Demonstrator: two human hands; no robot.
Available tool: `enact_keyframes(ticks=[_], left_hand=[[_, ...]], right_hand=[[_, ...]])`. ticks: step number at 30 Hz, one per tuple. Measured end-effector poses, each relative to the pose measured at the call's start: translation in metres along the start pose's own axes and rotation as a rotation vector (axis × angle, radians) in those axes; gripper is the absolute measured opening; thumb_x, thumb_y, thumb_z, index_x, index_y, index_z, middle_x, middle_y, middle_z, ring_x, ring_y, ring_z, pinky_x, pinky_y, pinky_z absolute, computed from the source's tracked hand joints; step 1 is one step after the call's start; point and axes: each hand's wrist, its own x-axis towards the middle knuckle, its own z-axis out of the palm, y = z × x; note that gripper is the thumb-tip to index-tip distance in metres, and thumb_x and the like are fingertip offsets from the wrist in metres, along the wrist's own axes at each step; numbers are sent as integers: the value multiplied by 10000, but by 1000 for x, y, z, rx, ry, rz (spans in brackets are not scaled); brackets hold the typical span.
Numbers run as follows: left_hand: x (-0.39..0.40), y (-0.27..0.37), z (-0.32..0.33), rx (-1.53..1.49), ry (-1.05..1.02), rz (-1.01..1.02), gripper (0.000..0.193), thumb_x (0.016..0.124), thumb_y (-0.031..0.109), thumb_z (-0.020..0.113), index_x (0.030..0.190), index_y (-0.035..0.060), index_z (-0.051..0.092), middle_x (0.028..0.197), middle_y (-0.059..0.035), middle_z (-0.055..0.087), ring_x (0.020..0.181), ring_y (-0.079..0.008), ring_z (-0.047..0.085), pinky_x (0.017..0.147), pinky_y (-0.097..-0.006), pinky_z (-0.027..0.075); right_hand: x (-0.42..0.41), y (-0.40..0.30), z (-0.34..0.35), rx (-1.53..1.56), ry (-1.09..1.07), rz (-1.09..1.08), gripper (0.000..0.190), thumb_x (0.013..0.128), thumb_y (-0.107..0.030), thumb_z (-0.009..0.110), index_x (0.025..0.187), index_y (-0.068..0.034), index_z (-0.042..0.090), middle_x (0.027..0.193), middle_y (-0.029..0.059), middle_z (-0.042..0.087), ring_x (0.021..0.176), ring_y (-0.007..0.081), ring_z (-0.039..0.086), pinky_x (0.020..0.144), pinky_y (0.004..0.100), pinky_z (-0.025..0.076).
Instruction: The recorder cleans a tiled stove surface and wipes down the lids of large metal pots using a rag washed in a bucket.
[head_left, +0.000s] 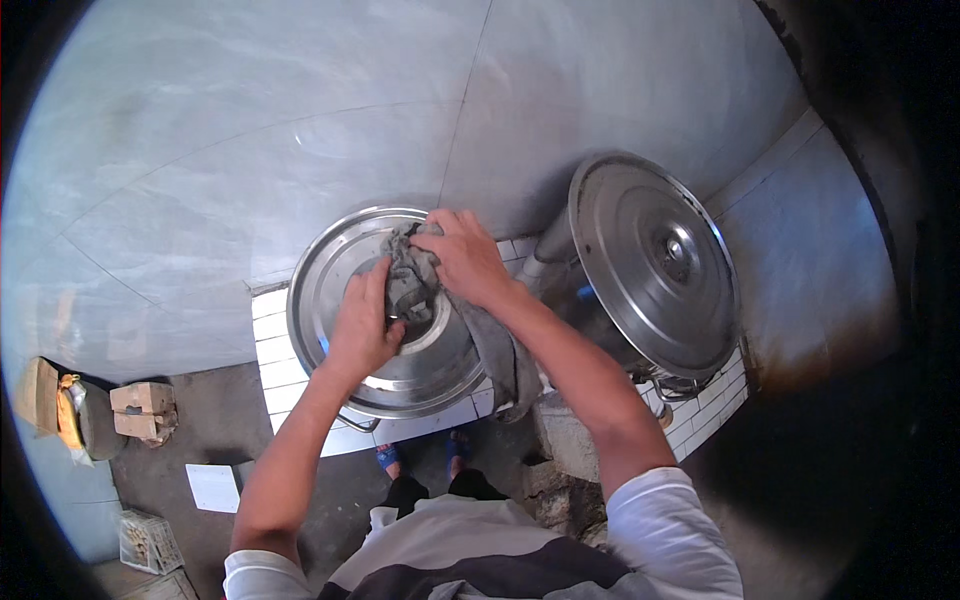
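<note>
A wide round metal lid (330, 300) lies level on a large pot before me. Over its middle is a bunched, damp-looking grey cloth (412, 285), which hides the centre of the lid. My right hand (471, 259) grips the cloth at its upper right, fingers curled into the folds. From there a long grey tail of cloth (499, 352) hangs over the lid's right edge, under my right forearm. My left hand (364, 322) rests at the cloth's left side, fingers extended against it and thumb spread apart. A looped metal handle (360, 424) shows below the rim.
Close on the right stands a tall metal pot (555, 277) with a tilted-looking domed lid (645, 262). White tiles (277, 360) cover the stove ledge against a grey wall (300, 112). Rough blocks (562, 435) stand below. Leftward are a cardboard box (142, 409), a white crate (150, 541) and a white-topped stool (212, 487).
</note>
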Motion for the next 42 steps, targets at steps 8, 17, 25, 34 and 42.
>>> enact_keyframes(ticks=[8, 17, 25, 34, 42], left_hand=[[-2, -2, -2, 55, 5, -13, 911, 668, -64, 757, 1481, 29, 358, 1186, -231, 553, 1137, -433, 512, 996, -465, 445], [-5, -9, -3, 12, -11, 59, 874, 631, -137, 681, 1445, 40, 416, 1226, -217, 556, 1166, -428, 505, 997, -467, 445], [-1, -6, -6, -2, 17, 73, 911, 601, -143, 674, 1455, 36, 413, 1227, -201, 549, 1163, -428, 489, 1011, -470, 438], [9, -11, -19, -148, -151, 99, 888, 607, -188, 638, 1431, 127, 541, 1196, -150, 555, 1145, -382, 500, 1015, -405, 441], [6, -23, -13, -152, -207, 112, 729, 690, -168, 678, 1366, 89, 582, 1237, -157, 545, 1215, -365, 492, 1040, -414, 437]], right_hand=[[-78, -78, -40, -23, -340, 231, 356, 711, -135, 771, 1064, -146, 730, 1063, 127, 565, 1052, 340, 575, 795, 477, 529], [-86, -55, -28, -26, -196, 151, 374, 698, -102, 742, 1070, -137, 736, 1080, 116, 580, 1044, 328, 563, 852, 456, 490], [-43, -49, -22, -117, -159, 104, 393, 696, -78, 714, 1088, -90, 727, 1091, 150, 556, 1071, 366, 522, 880, 458, 456], [-81, -124, -15, 40, -255, 227, 211, 681, -146, 738, 851, -33, 688, 1090, 161, 542, 1043, 357, 526, 849, 465, 455], [-96, -58, -43, 12, -294, 18, 404, 699, -82, 726, 1102, -106, 724, 1216, 147, 562, 1102, 350, 533, 911, 463, 476]])
